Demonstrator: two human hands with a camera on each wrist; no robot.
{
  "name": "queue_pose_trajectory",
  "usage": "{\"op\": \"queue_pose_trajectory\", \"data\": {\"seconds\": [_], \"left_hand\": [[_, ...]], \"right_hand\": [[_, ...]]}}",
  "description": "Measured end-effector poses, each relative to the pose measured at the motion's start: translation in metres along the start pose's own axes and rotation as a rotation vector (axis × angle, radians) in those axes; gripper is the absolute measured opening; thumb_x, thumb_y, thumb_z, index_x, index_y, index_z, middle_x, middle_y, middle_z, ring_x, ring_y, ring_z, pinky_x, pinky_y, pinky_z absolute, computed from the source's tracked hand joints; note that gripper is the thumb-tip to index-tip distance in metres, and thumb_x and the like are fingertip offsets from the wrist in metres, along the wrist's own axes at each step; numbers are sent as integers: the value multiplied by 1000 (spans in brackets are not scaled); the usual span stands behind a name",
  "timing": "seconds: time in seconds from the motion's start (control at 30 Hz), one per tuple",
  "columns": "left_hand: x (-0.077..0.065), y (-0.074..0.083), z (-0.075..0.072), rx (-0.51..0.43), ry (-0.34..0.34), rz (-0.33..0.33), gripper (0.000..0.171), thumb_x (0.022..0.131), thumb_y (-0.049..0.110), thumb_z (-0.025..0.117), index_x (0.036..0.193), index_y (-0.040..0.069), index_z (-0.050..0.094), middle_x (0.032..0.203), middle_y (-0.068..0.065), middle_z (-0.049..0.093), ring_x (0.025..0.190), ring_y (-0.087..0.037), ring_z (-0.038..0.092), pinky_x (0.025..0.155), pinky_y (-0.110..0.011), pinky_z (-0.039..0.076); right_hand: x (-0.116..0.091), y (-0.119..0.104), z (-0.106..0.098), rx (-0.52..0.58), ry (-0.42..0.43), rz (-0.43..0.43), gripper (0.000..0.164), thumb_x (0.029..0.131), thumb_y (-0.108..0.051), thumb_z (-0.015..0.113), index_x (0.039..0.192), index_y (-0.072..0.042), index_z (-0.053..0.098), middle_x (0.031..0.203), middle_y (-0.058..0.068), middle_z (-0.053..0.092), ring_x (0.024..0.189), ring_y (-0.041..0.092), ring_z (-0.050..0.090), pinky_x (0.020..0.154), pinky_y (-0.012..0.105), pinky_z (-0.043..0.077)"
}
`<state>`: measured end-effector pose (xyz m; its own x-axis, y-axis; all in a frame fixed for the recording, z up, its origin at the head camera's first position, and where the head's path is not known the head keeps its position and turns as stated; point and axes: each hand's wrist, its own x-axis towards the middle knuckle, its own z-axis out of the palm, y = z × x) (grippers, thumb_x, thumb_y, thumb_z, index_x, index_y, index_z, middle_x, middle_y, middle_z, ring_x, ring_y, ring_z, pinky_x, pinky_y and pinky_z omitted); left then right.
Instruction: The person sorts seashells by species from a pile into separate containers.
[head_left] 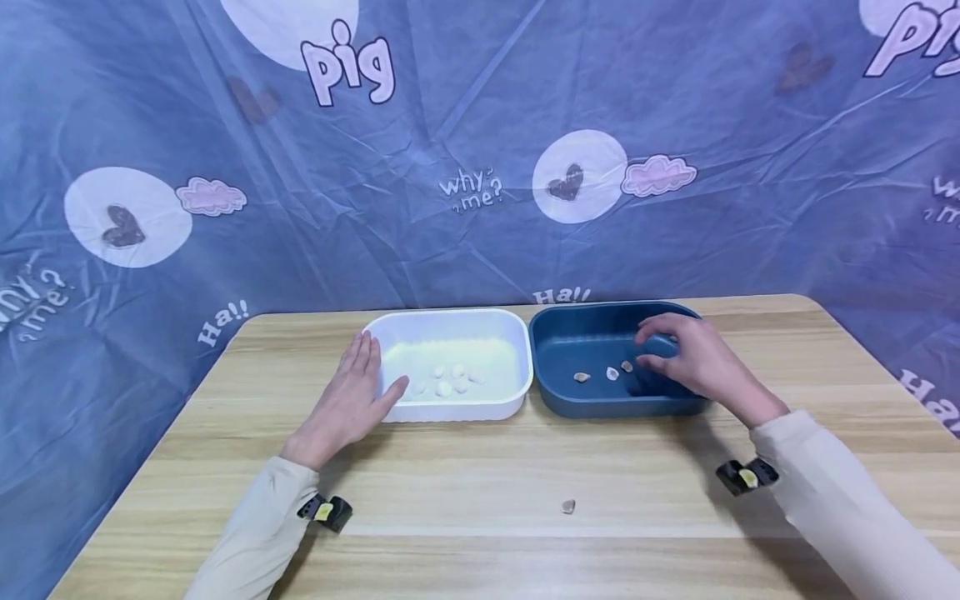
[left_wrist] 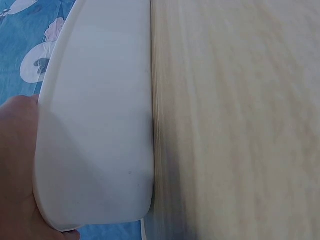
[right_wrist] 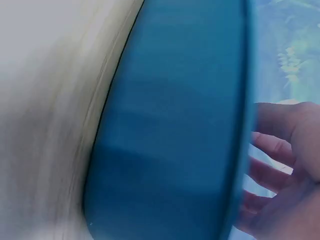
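My left hand [head_left: 348, 400] rests on the left end of a white plastic basin [head_left: 457, 412], its fingers fairly straight along the rim and its thumb over the front corner. Several small pale pieces that look like seashells [head_left: 444, 388] lie inside that basin. Over the right part of a dark blue basin [head_left: 600, 407] is my right hand [head_left: 693, 354], fingers bent and thumb apart, with nothing visible between them. Three small shells, among them a white one [head_left: 612, 373], lie on the blue basin's floor. In the right wrist view, the blue basin's wall [right_wrist: 170, 120] hides part of the fingers [right_wrist: 275, 147].
The two basins stand side by side at the back of the wooden table [head_left: 450, 500]. One small brownish shell [head_left: 568, 506] lies on the tabletop in front of them. A blue printed cloth [head_left: 420, 167] hangs behind the table.
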<state>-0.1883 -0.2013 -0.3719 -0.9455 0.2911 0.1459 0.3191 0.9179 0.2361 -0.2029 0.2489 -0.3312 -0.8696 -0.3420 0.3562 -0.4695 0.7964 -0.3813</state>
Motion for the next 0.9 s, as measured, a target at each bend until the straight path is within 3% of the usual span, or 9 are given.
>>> {"op": "queue_pose_trajectory", "data": {"seconds": [0.23, 0.3, 0.47, 0.53, 0.67, 0.9], "left_hand": [[-1, 0, -1, 1, -5, -2, 83, 102, 49, 34, 144, -19, 12, 153, -35, 6, 145, -43, 0, 119, -48, 4], [-1, 0, -2, -3, -7, -2, 83, 102, 48, 34, 144, -19, 12, 153, -35, 6, 145, -42, 0, 119, -48, 4], [-1, 1, -2, -8, -5, -2, 83, 102, 49, 34, 144, -19, 13, 153, -35, 6, 145, -43, 1, 119, -48, 5], [-1, 1, -2, -7, -4, -4, 83, 102, 49, 34, 144, -19, 13, 153, -35, 6, 145, -43, 1, 119, -48, 5], [-1, 0, -2, -6, -4, -4, 83, 102, 49, 34, 144, -19, 13, 153, -35, 7, 145, -44, 2, 119, -48, 5], [-1, 1, -2, -4, -6, -4, 84, 102, 49, 34, 145, -19, 12, 154, -35, 6, 145, -43, 1, 119, -48, 4]], "right_hand": [[-27, -27, 0, 20, 110, -86, 19, 73, -3, 82, 87, -10, 71, 107, 15, 69, 102, 39, 61, 85, 56, 48], [-34, -35, 1, 18, 146, -134, 23, 70, -1, 83, 85, -15, 71, 105, 10, 70, 101, 34, 62, 84, 49, 48], [-45, -50, 5, 85, 193, -295, 34, 65, 2, 84, 86, -22, 70, 106, 1, 69, 101, 22, 63, 88, 16, 43], [-47, -54, 7, 127, 185, -354, 37, 65, 3, 84, 88, -23, 70, 108, 0, 68, 105, 19, 62, 93, 8, 38], [-50, -58, 15, 164, 159, -424, 39, 64, 2, 83, 89, -25, 70, 108, 0, 68, 110, 18, 61, 101, 9, 34], [-58, -62, 31, 137, 36, -431, 30, 66, -6, 84, 88, -21, 70, 107, -1, 68, 99, 20, 63, 97, 10, 38]]}}
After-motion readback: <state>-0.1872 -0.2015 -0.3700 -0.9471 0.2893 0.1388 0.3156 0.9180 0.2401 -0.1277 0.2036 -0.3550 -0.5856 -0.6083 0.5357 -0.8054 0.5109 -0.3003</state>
